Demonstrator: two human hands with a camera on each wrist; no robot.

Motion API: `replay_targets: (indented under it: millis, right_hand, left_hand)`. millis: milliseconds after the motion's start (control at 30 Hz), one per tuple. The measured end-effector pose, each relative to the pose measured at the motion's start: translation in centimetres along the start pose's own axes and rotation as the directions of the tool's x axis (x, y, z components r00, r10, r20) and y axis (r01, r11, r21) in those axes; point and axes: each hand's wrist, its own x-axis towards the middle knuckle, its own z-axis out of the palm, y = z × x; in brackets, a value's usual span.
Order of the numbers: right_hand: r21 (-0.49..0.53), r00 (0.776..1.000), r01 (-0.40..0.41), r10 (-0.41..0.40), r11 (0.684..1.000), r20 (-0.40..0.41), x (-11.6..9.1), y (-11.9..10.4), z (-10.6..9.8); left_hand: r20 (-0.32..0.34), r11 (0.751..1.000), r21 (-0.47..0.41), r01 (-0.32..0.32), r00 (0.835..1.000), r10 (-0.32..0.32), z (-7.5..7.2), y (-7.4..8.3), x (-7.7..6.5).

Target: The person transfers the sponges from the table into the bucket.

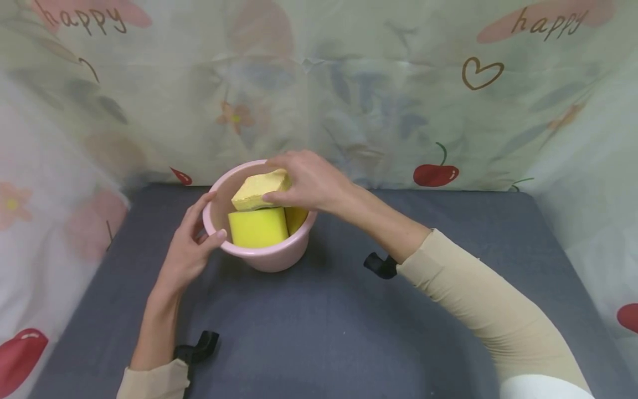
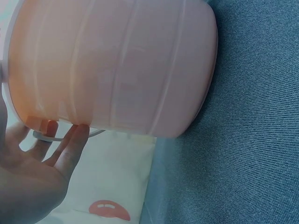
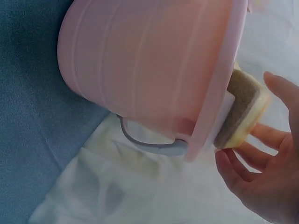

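Observation:
A pink bucket (image 1: 279,257) stands upright near the back of the table. My left hand (image 1: 191,244) grips its left rim, thumb over the edge and fingers along the outer wall. Inside are a bright yellow sponge (image 1: 258,228) and a darker yellow piece (image 1: 296,219), partly hidden. Above them, a pale yellow sponge (image 1: 259,189) lies tilted at rim height. My right hand (image 1: 311,180) holds this sponge at its right end, thumb in front. The right wrist view shows the sponge's grey-brown face (image 3: 240,105) and fingers curved along its edge.
The bucket's grey handle (image 3: 159,148) hangs down outside its wall. Dark blue-grey cloth (image 1: 344,321) covers the table. Printed curtains (image 1: 349,111) enclose the back and both sides. Black wrist mounts (image 1: 381,266) stick out from both forearms.

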Motion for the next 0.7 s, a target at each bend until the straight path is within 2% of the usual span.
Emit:
replay_targets:
  millis: [367,700]
  right_hand:
    - [0.005,1.0,-0.028,0.028,1.0,-0.006,-0.5,0.4,0.4]
    - [0.019,0.999,-0.037,0.037,0.999,-0.006,-1.0,0.7,1.4]
  left_hand:
    - [-0.001,1.0,0.015,0.008,1.0,-0.008,-0.1,-0.1,0.0]
    - [0.006,1.0,-0.017,-0.002,1.0,0.002,0.0,-0.5,-0.5]
